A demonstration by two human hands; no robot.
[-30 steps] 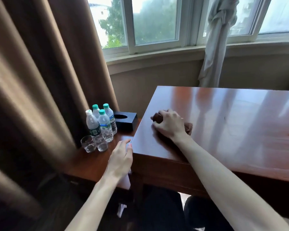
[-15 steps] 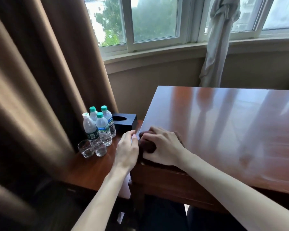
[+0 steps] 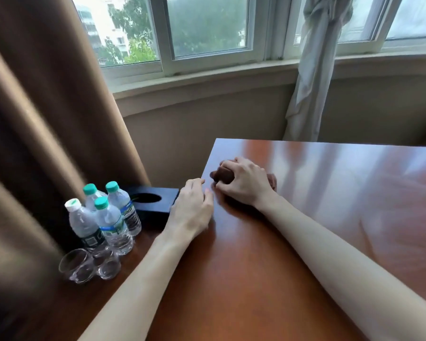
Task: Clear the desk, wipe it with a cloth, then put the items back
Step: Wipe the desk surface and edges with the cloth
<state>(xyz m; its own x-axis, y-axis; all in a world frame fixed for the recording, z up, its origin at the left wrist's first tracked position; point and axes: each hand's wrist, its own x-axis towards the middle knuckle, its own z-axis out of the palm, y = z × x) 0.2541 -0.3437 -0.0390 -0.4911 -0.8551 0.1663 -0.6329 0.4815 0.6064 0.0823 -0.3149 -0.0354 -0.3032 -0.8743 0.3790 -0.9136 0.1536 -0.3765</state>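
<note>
1. Plainly the clearing step looks done: the tabletop (image 3: 317, 193) carries nothing in view but the cloth (image 3: 223, 175) and the person's two arms.

2. Wiping appears to be the step in hand. The right hand (image 3: 244, 184), at centre frame, has its fingers (image 3: 228, 164) curled over the brown cloth and clamps it against the wood near the tabletop's left edge.

3. The cloth is bunched small. A dark end sticks out to the left of the knuckles, and a second bit shows at the right of the hand, near the wrist; the rest is hidden under the palm.

4. The left hand (image 3: 191, 207) lies just left of the right one, at the tabletop's left edge, fingers loosely together and holding nothing. Its fingertips sit just beside the cloth's protruding end, but whether they touch it cannot be told.

5. How much of the surface has been wiped cannot be judged; the glossy top shows only window reflections.

6. Putting things back is still to come. The items stand on a lower side table (image 3: 67, 306) at lower left of the frame: four bottles (image 3: 110, 225), two glasses (image 3: 89, 265) in front of them, and a black tissue box (image 3: 153, 201) behind, just beside the left hand.
</note>
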